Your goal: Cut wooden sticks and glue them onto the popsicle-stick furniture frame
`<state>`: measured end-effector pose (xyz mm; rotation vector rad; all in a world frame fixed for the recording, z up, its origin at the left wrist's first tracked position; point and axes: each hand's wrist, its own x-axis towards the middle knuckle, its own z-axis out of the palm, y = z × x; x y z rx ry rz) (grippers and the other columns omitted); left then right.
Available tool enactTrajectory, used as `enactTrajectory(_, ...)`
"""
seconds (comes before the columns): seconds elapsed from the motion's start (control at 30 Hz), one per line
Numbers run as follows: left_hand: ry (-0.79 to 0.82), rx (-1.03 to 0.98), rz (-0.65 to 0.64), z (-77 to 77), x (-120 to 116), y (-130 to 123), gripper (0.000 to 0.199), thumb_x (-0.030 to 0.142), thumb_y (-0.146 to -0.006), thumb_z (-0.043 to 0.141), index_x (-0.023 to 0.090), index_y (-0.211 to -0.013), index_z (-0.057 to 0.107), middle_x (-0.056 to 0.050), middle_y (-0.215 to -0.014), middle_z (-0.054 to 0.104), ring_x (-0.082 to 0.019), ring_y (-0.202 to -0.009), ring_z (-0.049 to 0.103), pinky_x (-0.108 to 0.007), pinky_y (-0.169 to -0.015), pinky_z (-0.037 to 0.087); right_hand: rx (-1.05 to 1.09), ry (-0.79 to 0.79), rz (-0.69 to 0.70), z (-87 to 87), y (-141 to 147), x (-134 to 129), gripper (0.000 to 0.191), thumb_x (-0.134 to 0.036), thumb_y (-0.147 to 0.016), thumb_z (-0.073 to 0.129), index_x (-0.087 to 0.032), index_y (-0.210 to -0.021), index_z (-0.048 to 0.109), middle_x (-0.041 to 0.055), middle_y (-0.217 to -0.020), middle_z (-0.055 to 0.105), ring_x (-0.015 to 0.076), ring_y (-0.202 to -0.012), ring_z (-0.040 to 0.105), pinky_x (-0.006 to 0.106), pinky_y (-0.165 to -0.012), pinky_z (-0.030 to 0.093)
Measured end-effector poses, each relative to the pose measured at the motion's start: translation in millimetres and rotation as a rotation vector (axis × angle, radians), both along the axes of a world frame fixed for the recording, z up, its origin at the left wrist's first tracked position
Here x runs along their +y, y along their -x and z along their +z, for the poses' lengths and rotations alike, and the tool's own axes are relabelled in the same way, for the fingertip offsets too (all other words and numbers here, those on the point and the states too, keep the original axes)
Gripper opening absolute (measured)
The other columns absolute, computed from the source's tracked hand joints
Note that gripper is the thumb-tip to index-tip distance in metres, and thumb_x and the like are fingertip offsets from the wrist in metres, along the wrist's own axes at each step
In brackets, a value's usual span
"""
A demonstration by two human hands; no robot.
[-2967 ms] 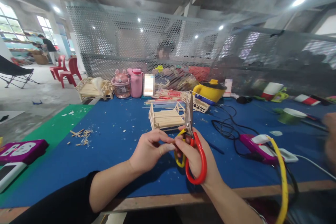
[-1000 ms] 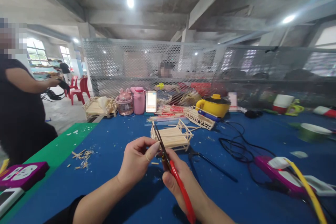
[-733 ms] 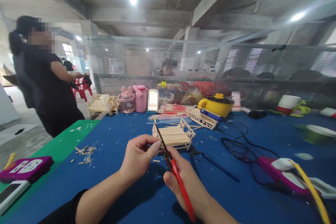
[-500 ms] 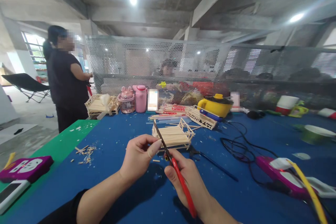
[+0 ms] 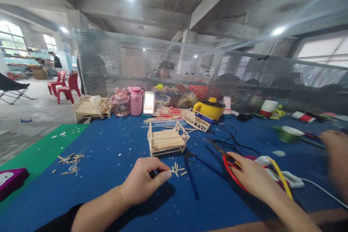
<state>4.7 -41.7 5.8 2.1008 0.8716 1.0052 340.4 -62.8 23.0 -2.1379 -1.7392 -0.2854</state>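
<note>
My left hand (image 5: 145,181) is closed in a pinch, with the pale tip of a small wooden stick (image 5: 172,171) between thumb and fingertips. Several short cut stick pieces (image 5: 177,169) lie on the blue table just beyond. On the right, my right hand (image 5: 248,174) is wrapped round red-handled snips (image 5: 231,168), their dark jaws pointing away to the left. A miniature bed-like wooden frame (image 5: 167,139) stands upright ahead of my left hand. Blue-handled pliers (image 5: 194,177) rest with handles spread between my hands.
Behind the frame lie loose sticks (image 5: 163,117), another wooden piece (image 5: 197,119) and a yellow pot (image 5: 210,108). Pink bottles (image 5: 136,101) stand near a perforated metal screen (image 5: 122,61). Wood scraps (image 5: 70,161) lie left; a power strip (image 5: 272,174) and another person's blurred hand (image 5: 335,148) are right.
My right hand has carried the snips right, away from my left hand. Short stick pieces now lie by my left fingertips. The view has turned right; another person's hand appears.
</note>
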Motion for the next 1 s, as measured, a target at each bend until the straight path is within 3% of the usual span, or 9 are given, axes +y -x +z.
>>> enactTrajectory(0.1,0.026,0.049,-0.049,0.4,-0.3,-0.5,0.023,0.035,-0.081,0.057,0.018,-0.081,0.072,-0.005,-0.076,0.071,-0.014,-0.068,0.061,-0.022,-0.061,0.043,-0.091,0.248,0.096,1.2,-1.5,26.1,0.039,-0.016,-0.074,0.047,-0.018,-0.108,0.066,0.0097,-0.105,0.07,0.0222,-0.096,0.065,0.025,-0.077,0.048)
enactTrajectory(0.2,0.099,0.042,-0.045,-1.1,2.7,-1.4,0.023,0.036,-0.079,0.059,0.017,-0.079,0.072,-0.006,-0.077,0.071,-0.015,-0.07,0.061,-0.024,-0.064,0.043,-0.166,0.395,0.117,12.1,15.2,44.3,0.038,-0.013,-0.075,0.047,-0.015,-0.107,0.067,0.015,-0.109,0.067,0.0262,-0.101,0.062,0.031,-0.081,0.046)
enactTrajectory(0.3,0.339,-0.131,0.014,-4.0,7.2,-4.7,0.028,0.042,-0.076,0.062,0.014,-0.077,0.071,-0.004,-0.063,0.065,-0.012,-0.057,0.056,-0.023,-0.055,0.041,-0.211,0.243,0.103,30.2,51.8,40.8,0.036,-0.014,-0.074,0.05,-0.014,-0.106,0.067,0.0194,-0.105,0.066,0.0329,-0.095,0.062,0.041,-0.076,0.046)
enactTrajectory(0.33,0.457,-0.219,0.04,-4.9,8.6,-6.3,0.032,0.045,-0.074,0.063,0.014,-0.077,0.069,-0.002,-0.058,0.062,-0.01,-0.052,0.053,-0.022,-0.05,0.039,-0.161,0.13,0.192,35.8,68.5,36.3,0.035,-0.016,-0.076,0.051,-0.016,-0.107,0.066,0.0165,-0.104,0.066,0.0306,-0.094,0.062,0.04,-0.078,0.045)
enactTrajectory(0.37,0.572,-0.308,0.064,-5.6,10.0,-7.9,0.036,0.048,-0.072,0.064,0.013,-0.078,0.068,-0.001,-0.055,0.059,-0.009,-0.048,0.05,-0.021,-0.046,0.036,-0.032,0.063,0.339,40.1,86.5,31.7,0.029,-0.02,-0.08,0.05,-0.02,-0.103,0.068,0.0115,-0.102,0.068,0.0261,-0.091,0.062,0.037,-0.079,0.045)
enactTrajectory(0.43,0.738,-0.444,0.085,-7.0,12.4,-10.7,0.042,0.052,-0.067,0.067,0.012,-0.079,0.067,0.001,-0.054,0.055,-0.007,-0.044,0.047,-0.018,-0.04,0.032,0.324,0.155,0.658,42.5,121.9,25.8,0.023,-0.03,-0.083,0.051,-0.024,-0.093,0.07,0.0035,-0.087,0.07,0.0179,-0.077,0.063,0.028,-0.07,0.046)
enactTrajectory(0.53,0.825,-0.534,0.071,-8.9,15.6,-11.9,0.042,0.051,-0.063,0.072,0.011,-0.074,0.065,0.001,-0.054,0.054,-0.006,-0.044,0.046,-0.016,-0.039,0.03,0.813,0.331,0.84,29.5,158.7,31.5,0.019,-0.031,-0.078,0.059,-0.02,-0.088,0.071,0.0,-0.072,0.068,0.0128,-0.061,0.058,0.023,-0.057,0.044)
enactTrajectory(0.77,0.875,-0.588,0.006,-11.2,20.2,-9.8,0.037,0.047,-0.067,0.071,0.01,-0.066,0.064,0.0,-0.056,0.056,-0.004,-0.046,0.045,-0.014,-0.04,0.033,1.464,0.483,0.831,-15.5,162.9,56.3,0.032,-0.033,-0.063,0.077,-0.017,-0.089,0.069,0.0,-0.069,0.067,0.0092,-0.059,0.057,0.023,-0.059,0.045)
enactTrajectory(1.0,0.921,-0.58,0.007,-10.6,17.1,-13.1,0.037,0.046,-0.067,0.071,0.011,-0.072,0.064,0.001,-0.059,0.055,-0.004,-0.048,0.048,-0.014,-0.041,0.036,1.311,0.298,0.837,-10.1,167.4,48.6,0.021,-0.036,-0.074,0.067,-0.016,-0.077,0.068,-0.0013,-0.065,0.063,0.0094,-0.059,0.055,0.022,-0.061,0.046)
